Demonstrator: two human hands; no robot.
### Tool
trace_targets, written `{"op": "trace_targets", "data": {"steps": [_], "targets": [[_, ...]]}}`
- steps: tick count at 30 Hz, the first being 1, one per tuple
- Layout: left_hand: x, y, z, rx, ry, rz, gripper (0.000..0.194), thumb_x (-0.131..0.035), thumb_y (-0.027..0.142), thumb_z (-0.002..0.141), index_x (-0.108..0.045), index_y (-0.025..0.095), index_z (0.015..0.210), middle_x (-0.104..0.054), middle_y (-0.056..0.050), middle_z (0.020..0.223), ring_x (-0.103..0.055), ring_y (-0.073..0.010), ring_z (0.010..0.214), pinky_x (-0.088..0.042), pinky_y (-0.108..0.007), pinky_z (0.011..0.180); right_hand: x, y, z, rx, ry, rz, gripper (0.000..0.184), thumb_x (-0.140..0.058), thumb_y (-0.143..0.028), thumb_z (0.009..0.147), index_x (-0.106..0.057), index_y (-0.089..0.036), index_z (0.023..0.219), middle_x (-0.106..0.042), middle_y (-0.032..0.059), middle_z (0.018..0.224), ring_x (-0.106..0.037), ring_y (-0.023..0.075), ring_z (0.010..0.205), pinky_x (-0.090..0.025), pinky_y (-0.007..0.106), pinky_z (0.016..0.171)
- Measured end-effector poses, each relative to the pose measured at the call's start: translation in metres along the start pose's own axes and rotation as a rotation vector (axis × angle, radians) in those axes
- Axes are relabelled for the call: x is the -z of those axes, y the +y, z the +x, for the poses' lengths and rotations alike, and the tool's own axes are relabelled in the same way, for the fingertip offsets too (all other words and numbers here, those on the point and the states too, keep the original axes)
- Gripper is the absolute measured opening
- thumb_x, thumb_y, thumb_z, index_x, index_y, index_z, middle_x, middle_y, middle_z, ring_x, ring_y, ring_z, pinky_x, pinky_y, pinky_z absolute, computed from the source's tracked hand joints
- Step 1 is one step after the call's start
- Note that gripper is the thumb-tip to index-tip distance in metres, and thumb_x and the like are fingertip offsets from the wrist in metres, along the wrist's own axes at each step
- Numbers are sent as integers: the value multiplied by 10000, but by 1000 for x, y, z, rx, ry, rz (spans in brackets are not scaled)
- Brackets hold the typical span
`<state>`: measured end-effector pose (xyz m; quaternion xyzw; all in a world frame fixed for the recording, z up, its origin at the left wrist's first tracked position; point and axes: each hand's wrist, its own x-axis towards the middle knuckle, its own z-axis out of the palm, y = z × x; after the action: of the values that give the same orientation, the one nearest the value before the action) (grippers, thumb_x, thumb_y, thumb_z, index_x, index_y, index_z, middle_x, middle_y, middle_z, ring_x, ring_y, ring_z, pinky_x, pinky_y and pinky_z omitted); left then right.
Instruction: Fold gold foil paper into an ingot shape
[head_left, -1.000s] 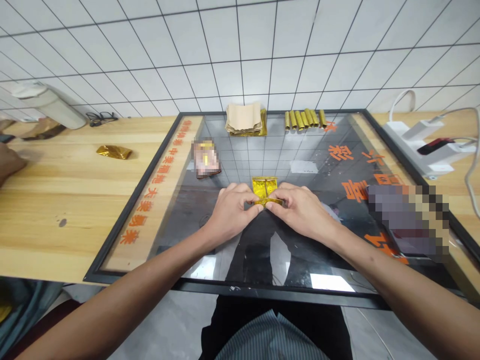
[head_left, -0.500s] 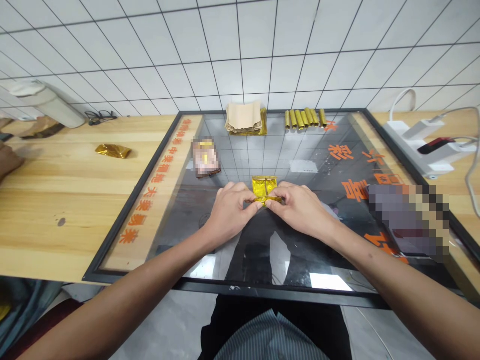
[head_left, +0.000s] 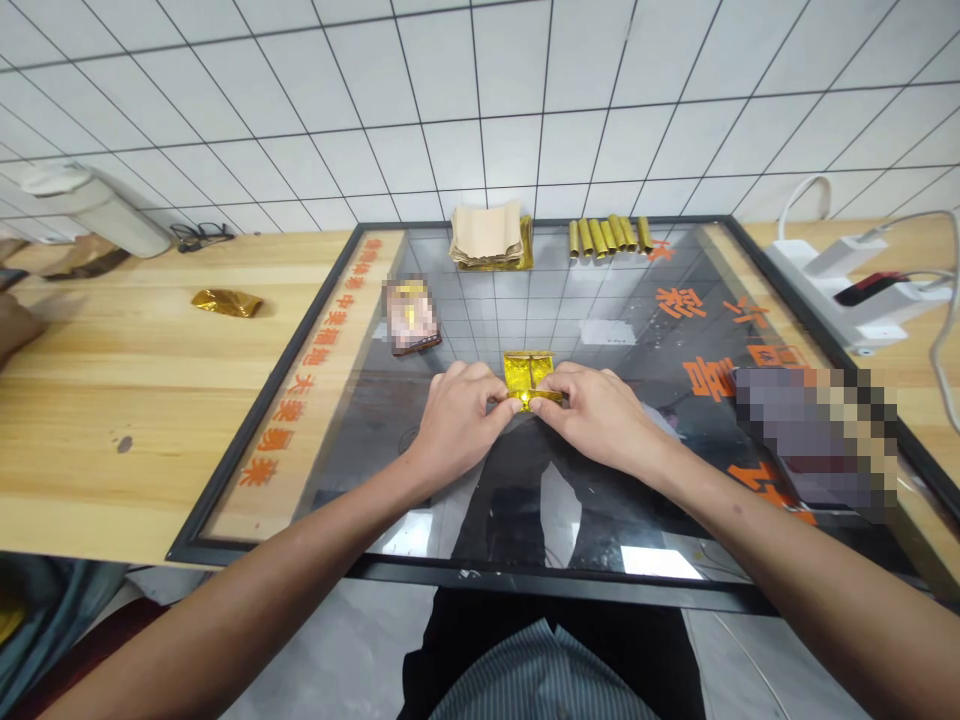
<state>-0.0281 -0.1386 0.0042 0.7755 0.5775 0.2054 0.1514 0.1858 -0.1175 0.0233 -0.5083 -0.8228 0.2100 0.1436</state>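
Note:
A small square of gold foil paper point(head_left: 529, 372) lies on the glass-topped black-framed board point(head_left: 375, 400) in front of me. My left hand point(head_left: 459, 416) pinches its near left edge with curled fingers. My right hand point(head_left: 598, 414) pinches the near right edge in the same way. Between the fingertips the near edge of the foil is rolled or folded up. The far half of the sheet lies flat and shows a centre crease.
At the board's far edge sit a stack of tan and gold sheets point(head_left: 489, 240) and several rolled gold tubes point(head_left: 609, 236). A crumpled gold piece point(head_left: 226, 302) lies on the wooden table point(head_left: 135, 380) at left. A white power strip point(head_left: 847, 290) is at right. Another person's hand point(head_left: 15, 325) shows at the left edge.
The fingertips have crept slightly forward, rolling the foil's near edge a little further up. Otherwise nothing has moved.

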Motion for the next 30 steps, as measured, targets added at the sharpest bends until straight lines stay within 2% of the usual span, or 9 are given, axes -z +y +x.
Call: {"op": "trace_targets", "data": {"steps": [8, 14, 19, 25, 30], "targets": [[4, 1, 6, -29, -3, -100, 82, -727, 313, 975, -752, 248, 931, -711, -7, 942, -586, -231, 957, -407, -380, 863, 0, 0, 1, -10, -14, -17, 253, -625, -345, 1024, -687, -232, 806, -685, 1, 879, -553, 168, 745, -292, 340, 708], [10, 10, 20, -71, -83, -201, 114, -706, 246, 944, -702, 230, 831, -711, 0, 877, -596, -219, 912, -437, -376, 868, 0, 1, 1, -18, -18, -15, 281, -618, -371, 1033, -671, -235, 793, -685, 4, 877, -550, 167, 728, -295, 336, 713], [11, 16, 27, -62, -107, -224, 104, -695, 255, 936, -701, 224, 837, -717, 2, 864, -602, -210, 890, -437, -363, 827, -2, 4, 1, -12, -16, -11, 272, -599, -385, 1041, -704, -244, 834, -689, 2, 874, -544, 167, 720, -301, 342, 720], [8, 14, 29, -73, -105, -246, 141, -650, 206, 941, -676, 217, 804, -727, 9, 855, -612, -193, 868, -445, -351, 846, -2, 3, 2, -12, -16, -18, 269, -589, -385, 1041, -725, -244, 857, -685, -1, 871, -545, 169, 735, -310, 344, 714], [6, 10, 33, -89, -131, -221, 173, -637, 227, 946, -669, 215, 777, -709, -4, 844, -615, -197, 841, -420, -335, 757, 7, 5, 0, -24, -63, 84, 181, -654, -368, 985, -730, -247, 873, -702, 3, 904, -585, 175, 769, -354, 332, 717]]}}
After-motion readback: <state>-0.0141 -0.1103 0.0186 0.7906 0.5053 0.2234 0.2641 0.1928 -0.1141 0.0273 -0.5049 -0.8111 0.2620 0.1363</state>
